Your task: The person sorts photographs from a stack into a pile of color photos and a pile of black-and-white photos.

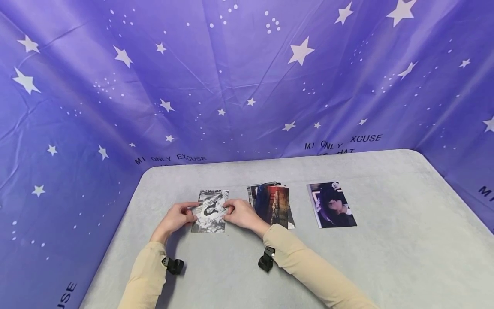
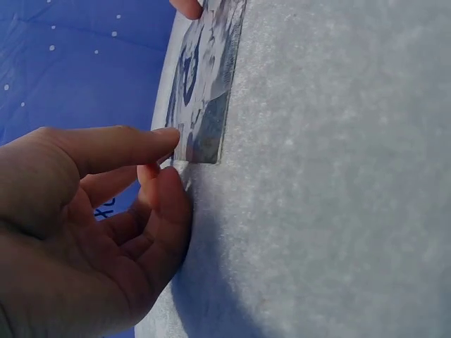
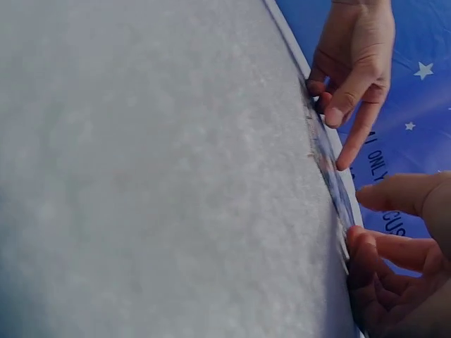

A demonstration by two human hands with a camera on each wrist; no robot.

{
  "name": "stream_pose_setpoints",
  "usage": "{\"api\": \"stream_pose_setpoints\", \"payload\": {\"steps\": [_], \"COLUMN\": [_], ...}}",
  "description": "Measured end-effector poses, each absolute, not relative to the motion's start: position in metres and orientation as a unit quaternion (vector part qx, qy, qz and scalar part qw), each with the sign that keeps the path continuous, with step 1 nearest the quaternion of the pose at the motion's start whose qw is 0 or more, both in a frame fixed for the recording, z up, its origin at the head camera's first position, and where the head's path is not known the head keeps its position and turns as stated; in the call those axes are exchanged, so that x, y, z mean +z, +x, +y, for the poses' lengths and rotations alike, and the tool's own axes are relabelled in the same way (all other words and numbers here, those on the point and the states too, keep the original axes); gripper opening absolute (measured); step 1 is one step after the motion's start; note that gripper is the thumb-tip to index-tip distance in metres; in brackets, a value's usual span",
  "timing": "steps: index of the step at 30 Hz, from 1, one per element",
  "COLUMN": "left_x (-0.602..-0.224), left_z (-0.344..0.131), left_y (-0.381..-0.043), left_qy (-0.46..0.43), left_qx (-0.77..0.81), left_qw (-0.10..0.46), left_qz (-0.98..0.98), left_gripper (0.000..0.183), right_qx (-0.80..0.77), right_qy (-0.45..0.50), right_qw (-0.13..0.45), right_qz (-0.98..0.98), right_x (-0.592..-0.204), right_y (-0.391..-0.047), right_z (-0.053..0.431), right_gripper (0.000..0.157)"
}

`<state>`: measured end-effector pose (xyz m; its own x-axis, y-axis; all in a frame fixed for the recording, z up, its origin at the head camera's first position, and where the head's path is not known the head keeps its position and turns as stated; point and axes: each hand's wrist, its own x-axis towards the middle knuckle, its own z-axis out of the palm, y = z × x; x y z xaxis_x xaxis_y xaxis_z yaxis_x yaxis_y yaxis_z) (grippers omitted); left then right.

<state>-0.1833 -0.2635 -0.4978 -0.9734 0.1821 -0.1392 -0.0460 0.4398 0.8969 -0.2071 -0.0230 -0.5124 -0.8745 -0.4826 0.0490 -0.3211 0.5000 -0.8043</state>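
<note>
A black-and-white picture card (image 1: 211,210) lies left of the middle of the table, and a slightly offset edge at its lower left suggests another card beneath. My left hand (image 1: 178,219) holds its left edge with thumb and index finger; the left wrist view shows the other fingers (image 2: 165,218) curled beside it. At the opposite edge, my right hand (image 1: 244,213) grips with thumb and index fingertips. The right wrist view shows both hands facing each other across the card (image 3: 331,169), which appears nearly edge-on.
Just right of my right hand is a loose, fanned pile of picture cards (image 1: 273,206), partly covered by that hand. Farther right lies a dark purple picture card (image 1: 333,205). The grey table (image 1: 405,257) meets a purple star-patterned cloth (image 1: 231,77) behind.
</note>
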Motion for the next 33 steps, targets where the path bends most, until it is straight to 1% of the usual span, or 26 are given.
{"api": "stream_pose_setpoints", "payload": {"steps": [4,6,11,13,18,25,29,33], "left_x": [-0.501,-0.493,-0.494,-0.503,-0.499,-0.498,-0.500,-0.499], "left_z": [-0.263,-0.258,-0.257,-0.261,-0.260,-0.259,-0.258,-0.256], "left_y": [-0.180,-0.175,-0.174,-0.177,-0.175,-0.176,-0.178,-0.179], "left_qy": [0.041,0.042,0.037,0.038,0.046,0.037,0.019,0.019], "left_qx": [0.526,0.519,0.500,0.500,0.501,0.498,0.499,0.502], "left_qw": [0.097,0.094,0.085,0.080,0.077,0.069,0.067,0.065], "left_qz": [0.844,0.848,0.861,0.861,0.861,0.864,0.864,0.862], "left_gripper": [0.049,0.049,0.050,0.051,0.050,0.049,0.048,0.046], "right_qx": [-0.486,-0.511,-0.557,-0.569,-0.590,-0.621,-0.631,-0.634], "right_qy": [-0.239,-0.237,-0.222,-0.220,-0.216,-0.169,-0.145,-0.139], "right_qw": [0.103,0.095,0.065,0.061,0.059,0.056,0.056,0.051], "right_qz": [0.834,0.821,0.797,0.790,0.775,0.764,0.760,0.759], "right_x": [-0.511,-0.509,-0.500,-0.497,-0.490,-0.489,-0.492,-0.495], "right_y": [-0.205,-0.202,-0.195,-0.192,-0.192,-0.193,-0.192,-0.192], "right_z": [-0.016,-0.011,0.009,0.019,0.042,0.073,0.087,0.098], "right_gripper": [0.036,0.035,0.032,0.031,0.031,0.028,0.029,0.030]}}
